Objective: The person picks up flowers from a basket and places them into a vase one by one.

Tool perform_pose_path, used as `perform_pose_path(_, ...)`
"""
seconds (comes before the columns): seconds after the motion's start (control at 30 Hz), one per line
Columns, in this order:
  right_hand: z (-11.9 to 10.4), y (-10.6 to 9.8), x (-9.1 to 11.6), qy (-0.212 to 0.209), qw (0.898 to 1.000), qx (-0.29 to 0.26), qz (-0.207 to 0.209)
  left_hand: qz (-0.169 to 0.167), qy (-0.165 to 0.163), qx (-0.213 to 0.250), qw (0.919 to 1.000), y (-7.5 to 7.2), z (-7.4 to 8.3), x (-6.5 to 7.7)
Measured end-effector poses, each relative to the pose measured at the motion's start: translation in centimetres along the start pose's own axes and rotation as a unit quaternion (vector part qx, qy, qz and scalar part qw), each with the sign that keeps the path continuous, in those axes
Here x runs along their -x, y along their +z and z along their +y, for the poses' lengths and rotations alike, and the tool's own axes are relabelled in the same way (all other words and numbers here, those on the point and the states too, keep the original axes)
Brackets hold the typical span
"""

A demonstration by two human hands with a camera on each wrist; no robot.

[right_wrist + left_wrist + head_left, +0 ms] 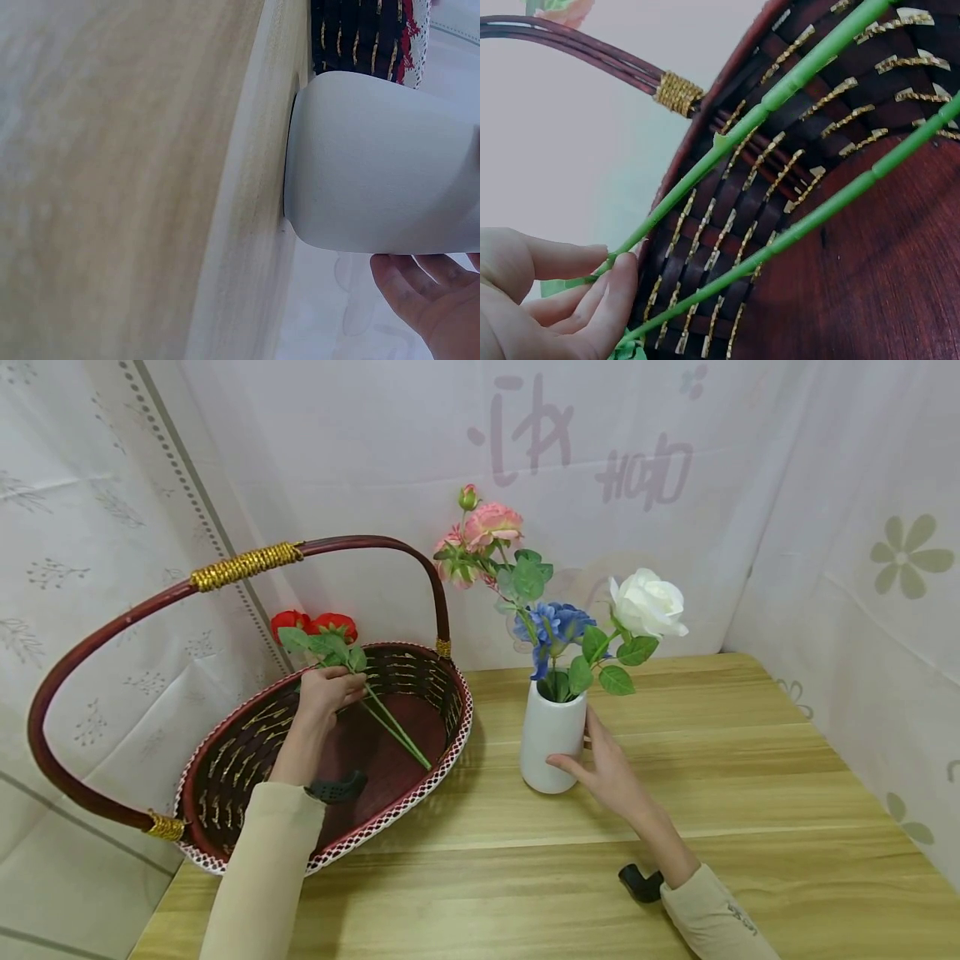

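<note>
My left hand (327, 692) is over the basket (360, 827) and pinches a green stem (697, 176) of the red flowers (333, 625) between thumb and fingers. A second stem (780, 241) runs alongside it, below the fingertips in the left wrist view. Both stems slant down into the basket. On the table, the white vase (551, 739) stands upright, and my right hand (611, 768) holds its right side, thumb in front and fingers behind. Pink flowers (491, 522), a blue flower (555, 625) and a white rose (648, 602) rise from the vase.
The basket's tall arched handle (243, 567), wrapped in gold, rises at the left. Beneath vase and basket is a wooden table (750, 760). A pale printed curtain (360, 452) hangs behind. Dark wrist straps (641, 885) sit at both cuffs.
</note>
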State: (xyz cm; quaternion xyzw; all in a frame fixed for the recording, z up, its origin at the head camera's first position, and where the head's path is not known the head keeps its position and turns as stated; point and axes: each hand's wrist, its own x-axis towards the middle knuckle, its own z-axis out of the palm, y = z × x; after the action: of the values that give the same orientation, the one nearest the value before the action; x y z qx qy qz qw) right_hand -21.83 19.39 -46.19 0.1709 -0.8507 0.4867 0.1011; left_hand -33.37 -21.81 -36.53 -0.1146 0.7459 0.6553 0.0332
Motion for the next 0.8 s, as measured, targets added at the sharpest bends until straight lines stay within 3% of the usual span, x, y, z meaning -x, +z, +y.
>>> perform_pose_path(0.2,0.0,0.1,0.0,-0.006,1.0,0.001,0.004,0.006,0.015,0.045,0.9988,0.2,0.3,0.5)
perform_pose_path(0.33,0.1,0.1,0.0,-0.003,1.0,0.001,0.003,0.022,0.02,0.108,0.9937,0.4,0.5,0.8)
perform_pose_path(0.57,0.0,0.0,0.0,0.0,1.0,0.003,0.001,0.022,0.042,0.244,0.9687,0.3,1.0,1.5)
perform_pose_path(0.8,-0.1,0.0,0.0,0.0,1.0,0.001,0.002,-0.011,0.068,0.339,0.9381,0.5,1.2,2.1)
